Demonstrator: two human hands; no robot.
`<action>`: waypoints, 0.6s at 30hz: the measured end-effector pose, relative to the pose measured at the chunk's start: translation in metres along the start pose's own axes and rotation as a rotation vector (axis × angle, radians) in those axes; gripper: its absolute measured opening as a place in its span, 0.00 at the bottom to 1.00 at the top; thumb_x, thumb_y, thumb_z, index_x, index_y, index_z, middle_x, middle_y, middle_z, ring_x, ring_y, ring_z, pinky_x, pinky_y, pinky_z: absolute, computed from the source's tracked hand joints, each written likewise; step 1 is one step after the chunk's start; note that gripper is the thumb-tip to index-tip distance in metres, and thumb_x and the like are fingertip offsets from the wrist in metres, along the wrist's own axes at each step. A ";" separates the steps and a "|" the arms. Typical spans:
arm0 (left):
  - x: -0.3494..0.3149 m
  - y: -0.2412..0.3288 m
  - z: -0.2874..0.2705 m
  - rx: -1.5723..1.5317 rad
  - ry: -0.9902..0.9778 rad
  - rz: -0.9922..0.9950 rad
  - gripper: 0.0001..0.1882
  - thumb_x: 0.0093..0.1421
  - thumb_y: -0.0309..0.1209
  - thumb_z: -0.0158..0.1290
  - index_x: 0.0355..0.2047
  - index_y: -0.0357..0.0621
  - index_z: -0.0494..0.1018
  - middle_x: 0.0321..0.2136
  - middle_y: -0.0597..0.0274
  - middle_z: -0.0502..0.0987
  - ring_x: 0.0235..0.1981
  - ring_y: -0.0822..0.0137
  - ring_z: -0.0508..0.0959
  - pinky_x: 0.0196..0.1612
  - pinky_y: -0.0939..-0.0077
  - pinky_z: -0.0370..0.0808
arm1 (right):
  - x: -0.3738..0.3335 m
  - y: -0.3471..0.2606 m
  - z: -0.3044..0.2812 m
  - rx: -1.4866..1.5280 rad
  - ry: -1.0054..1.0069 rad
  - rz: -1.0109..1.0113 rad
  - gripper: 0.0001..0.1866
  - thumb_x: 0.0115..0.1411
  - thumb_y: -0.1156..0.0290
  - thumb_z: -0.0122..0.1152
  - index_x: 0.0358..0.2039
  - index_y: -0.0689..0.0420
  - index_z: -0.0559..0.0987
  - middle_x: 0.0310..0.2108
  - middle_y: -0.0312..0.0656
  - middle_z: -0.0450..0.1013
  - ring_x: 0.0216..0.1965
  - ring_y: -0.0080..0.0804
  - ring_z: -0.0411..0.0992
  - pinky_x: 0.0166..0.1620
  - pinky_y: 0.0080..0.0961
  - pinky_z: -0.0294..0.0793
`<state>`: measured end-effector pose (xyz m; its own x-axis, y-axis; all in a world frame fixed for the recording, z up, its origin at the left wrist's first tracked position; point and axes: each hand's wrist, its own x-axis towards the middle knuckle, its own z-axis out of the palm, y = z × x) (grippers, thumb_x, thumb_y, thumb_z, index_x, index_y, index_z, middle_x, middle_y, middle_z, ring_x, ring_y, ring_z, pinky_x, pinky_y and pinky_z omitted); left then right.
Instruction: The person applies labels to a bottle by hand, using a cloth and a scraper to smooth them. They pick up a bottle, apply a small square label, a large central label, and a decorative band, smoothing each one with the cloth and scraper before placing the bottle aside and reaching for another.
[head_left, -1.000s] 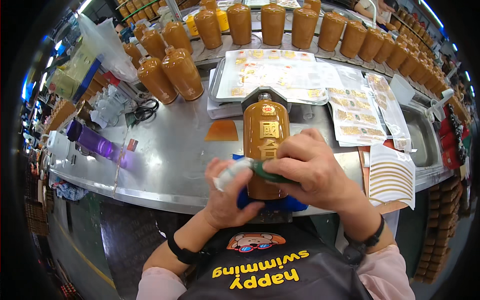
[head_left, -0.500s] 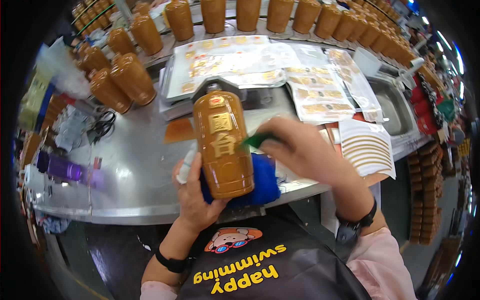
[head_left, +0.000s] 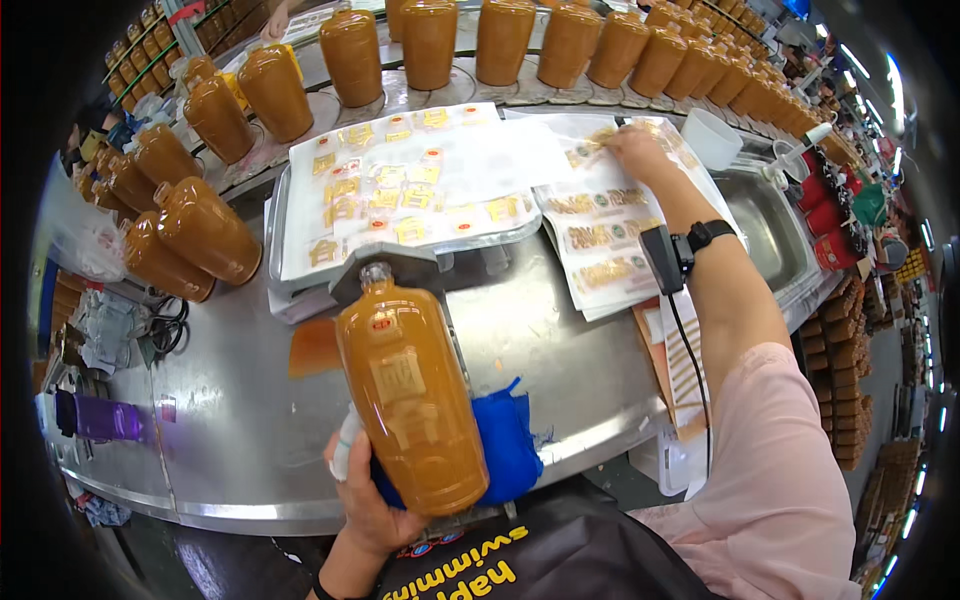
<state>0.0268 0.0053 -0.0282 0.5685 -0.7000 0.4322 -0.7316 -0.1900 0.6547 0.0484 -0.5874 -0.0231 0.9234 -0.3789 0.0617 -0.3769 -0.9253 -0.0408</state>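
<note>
Bottle (head_left: 412, 400), brown and glossy, is the workpiece: lying tilted at the near edge of the tabletop (head_left: 240, 400), neck toward 11 o'clock, base toward 5. Clock below is read from its middle.

Left hand (head_left: 372, 495) at 7: fingers gripping the bottle's lower left side, thumb round by the base. One finger wears a white wrap (head_left: 345, 445). Low hold looks like steadying; leaves the front face exposed, and frees the other arm.

Neck sits at a dark bracket (head_left: 430, 260) at 12, probably a rest to stop it rolling. Blue cloth (head_left: 512, 440) at 3–4, partly under the body; likely padding against the metal.

Right hand (head_left: 637, 150) out at 1–2, well apart from the bottle, fingers on the far part of the gold strip sheets (head_left: 610, 235). Can't tell if they're pinching anything; too small. Sheets lie flat and overlapping, within arm's reach, presumably for quick picking.

Bottle front: small red mark near the shoulder, squarish patch below; glare hides detail.

White sheet of gold pieces (head_left: 400, 190) at 12, in a tray (head_left: 520, 235), just beyond the bracket; handy for either arm, I'd say. Gold arc sheet (head_left: 683, 360) at 3, partly behind the right forearm. Orange-brown square (head_left: 316, 348) at 10, just beside the bottle. Bottle row (head_left: 430, 45) curves from 11 to 2 along the back, upright, apparently parked out of the work zone.
</note>
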 end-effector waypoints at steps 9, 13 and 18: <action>0.001 -0.001 -0.004 -0.019 -0.041 0.040 0.48 0.51 0.44 0.63 0.61 0.32 0.49 0.56 0.45 0.64 0.56 0.51 0.64 0.60 0.56 0.54 | 0.044 0.009 -0.011 0.022 0.019 0.400 0.24 0.47 0.48 0.66 0.40 0.50 0.82 0.49 0.58 0.69 0.51 0.53 0.69 0.53 0.42 0.70; 0.010 0.005 -0.004 0.029 -0.046 0.065 0.48 0.52 0.42 0.62 0.62 0.32 0.47 0.57 0.44 0.63 0.57 0.50 0.64 0.61 0.54 0.55 | 0.037 0.025 -0.013 -0.021 0.049 0.337 0.19 0.50 0.53 0.65 0.38 0.50 0.82 0.47 0.55 0.69 0.49 0.54 0.69 0.52 0.42 0.71; 0.001 0.004 -0.001 -0.022 -0.041 -0.090 0.46 0.50 0.44 0.63 0.60 0.34 0.52 0.53 0.45 0.69 0.52 0.42 0.68 0.57 0.47 0.58 | 0.013 -0.011 -0.042 -0.313 0.274 0.311 0.10 0.56 0.62 0.61 0.35 0.52 0.82 0.45 0.46 0.70 0.46 0.51 0.69 0.52 0.40 0.71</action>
<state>0.0246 0.0048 -0.0243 0.6153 -0.7086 0.3454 -0.6695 -0.2385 0.7035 0.0614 -0.5823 0.0201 0.7273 -0.5875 0.3547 -0.6727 -0.7128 0.1987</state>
